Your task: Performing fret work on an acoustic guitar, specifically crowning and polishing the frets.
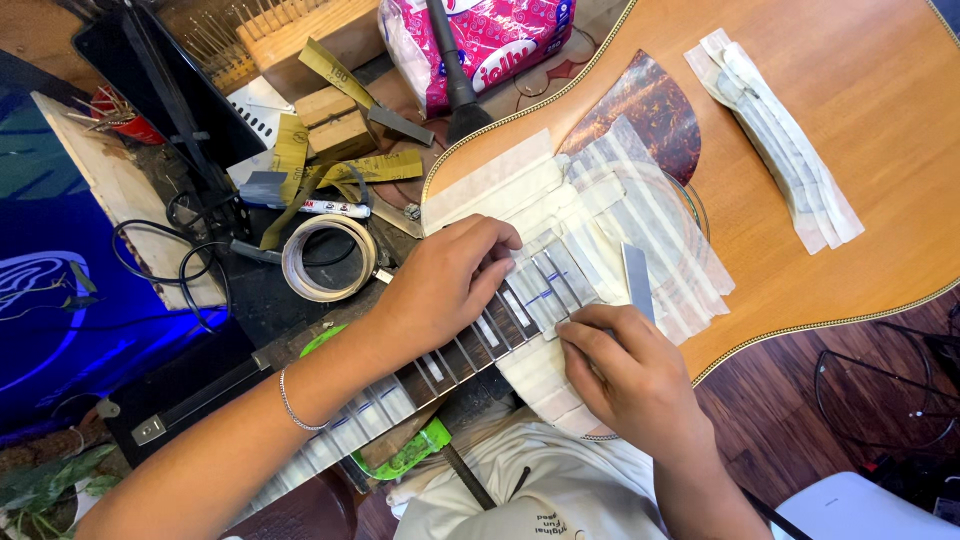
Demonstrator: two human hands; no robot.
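An acoustic guitar [800,290] lies face up, its body to the upper right and its neck running to the lower left. White masking tape strips [610,200] cover the top around the soundhole and the upper fretboard [520,300]. My left hand [445,280] rests fingers-down on the taped fretboard end. My right hand [625,375] presses its fingertips on the tape beside the fretboard's near edge. A small grey flat file or block [637,280] lies on the tape just beyond my right hand. A dark red pickguard [645,105] shows above the soundhole.
A roll of masking tape [328,258] sits left of the guitar. Sandpaper strips [300,150], wood blocks [335,120], a pink wipes packet [490,40], cables and a folded tape stack [780,140] on the guitar top lie around. A green neck support [410,450] sits below.
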